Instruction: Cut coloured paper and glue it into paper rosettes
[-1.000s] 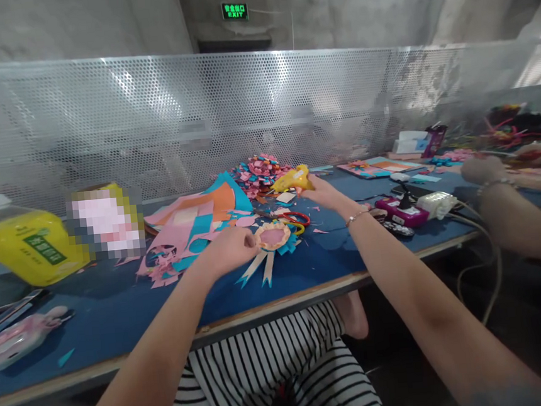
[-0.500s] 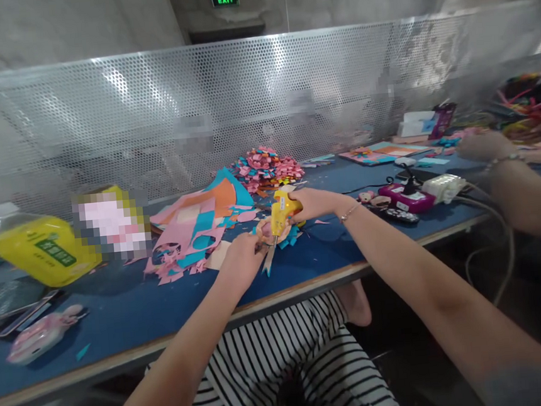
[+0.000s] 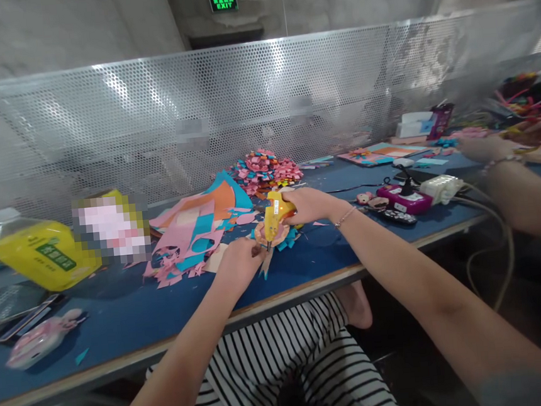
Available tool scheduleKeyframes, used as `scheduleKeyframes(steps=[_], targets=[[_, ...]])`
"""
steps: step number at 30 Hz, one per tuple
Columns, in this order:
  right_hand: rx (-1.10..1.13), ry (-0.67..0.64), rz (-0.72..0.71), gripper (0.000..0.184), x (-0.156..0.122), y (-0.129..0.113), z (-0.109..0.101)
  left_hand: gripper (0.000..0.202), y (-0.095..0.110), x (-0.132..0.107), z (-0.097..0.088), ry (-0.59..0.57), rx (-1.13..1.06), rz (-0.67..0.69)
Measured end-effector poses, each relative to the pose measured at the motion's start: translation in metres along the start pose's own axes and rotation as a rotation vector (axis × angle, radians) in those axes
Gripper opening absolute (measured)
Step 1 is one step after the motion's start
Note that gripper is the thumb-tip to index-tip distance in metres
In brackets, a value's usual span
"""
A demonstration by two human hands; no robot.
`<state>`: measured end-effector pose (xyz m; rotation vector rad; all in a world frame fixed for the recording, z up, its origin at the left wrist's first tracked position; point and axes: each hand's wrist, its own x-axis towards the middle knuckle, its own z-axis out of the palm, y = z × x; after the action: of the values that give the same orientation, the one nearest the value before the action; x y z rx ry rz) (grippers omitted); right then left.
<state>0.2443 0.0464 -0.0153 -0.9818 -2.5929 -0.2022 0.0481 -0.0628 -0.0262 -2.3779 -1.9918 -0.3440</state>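
Observation:
My right hand [image 3: 305,204] is wrapped round a yellow glue gun [image 3: 275,212], its nozzle tilted down. Under the nozzle is a round paper rosette [image 3: 286,238] with a pale orange-pink middle, blue fringe at its edge and a pale ribbon-like tail [image 3: 266,263]. My left hand [image 3: 241,257] pinches the rosette's left edge, low over the blue table [image 3: 314,263]. The glue gun hides part of the rosette, and the fingertips of my left hand are partly out of sight.
Cut paper sheets [image 3: 192,232] lie left of my hands, with a heap of fringed paper pieces [image 3: 265,167] behind. A yellow jug [image 3: 42,251] stands at left. At right are a purple power adapter [image 3: 405,199], a white socket block [image 3: 444,189] and another person's arm [image 3: 525,187].
The glue gun has shifted slightly left and down over the rosette, and more of the rosette's face shows. My left hand still grips its edge. The other person's hand at right has moved.

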Motion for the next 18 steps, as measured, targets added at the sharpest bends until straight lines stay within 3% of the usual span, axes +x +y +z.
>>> scheduleKeyframes(steps=[18], targets=[[-0.074, -0.049, 0.006, 0.042, -0.001, -0.007, -0.006, 0.021, 0.006, 0.001, -0.002, -0.002, 0.064, -0.036]])
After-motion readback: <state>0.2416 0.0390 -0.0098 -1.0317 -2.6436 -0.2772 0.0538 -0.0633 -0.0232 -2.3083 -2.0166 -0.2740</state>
